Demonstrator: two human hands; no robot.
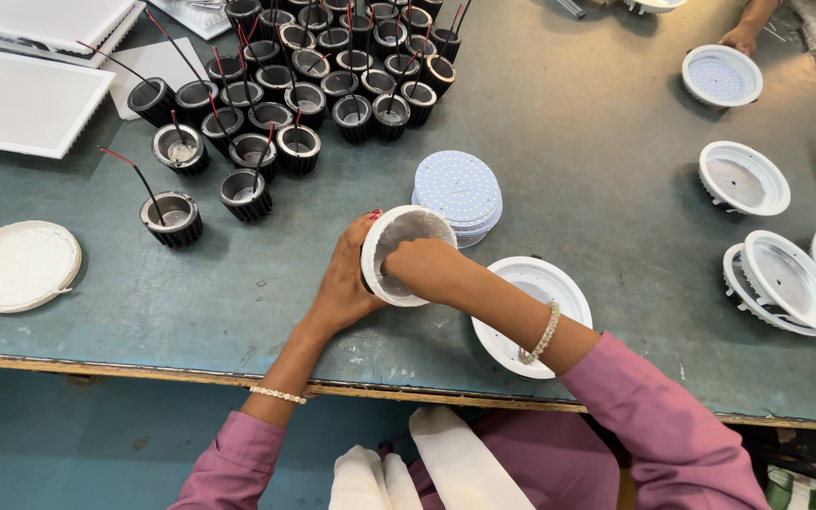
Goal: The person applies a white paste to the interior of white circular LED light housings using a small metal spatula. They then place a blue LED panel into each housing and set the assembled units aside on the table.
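A round white downlight housing with a grey metal inside (406, 247) sits tilted up on its edge near the middle of the table, held between both hands. The left hand (344, 283) cups its outer rim from nine o'clock, fingers wrapped around the back. The right hand (424, 267) is pressed into the open cavity, fingers curled inside, so both hands are clamped on the same piece.

At four o'clock, touching the right forearm, lies a second round white housing (533, 283), flat. At one o'clock, just beside the held piece, is a stack of round white LED boards dotted with small chips (458, 196).

The surface is a worn grey-green worktable with a scuffed wooden front edge (144, 363). At eleven to twelve o'clock stands a crowd of black finned heat-sink cups with red and black wires (314, 71). Far at nine o'clock lies a flat round white diffuser disc (17, 265); square white panel lights (28, 102) fill the ten o'clock corner. More white housings (786, 281) lie at three o'clock. Another person's hand (740, 38) rests at two o'clock.
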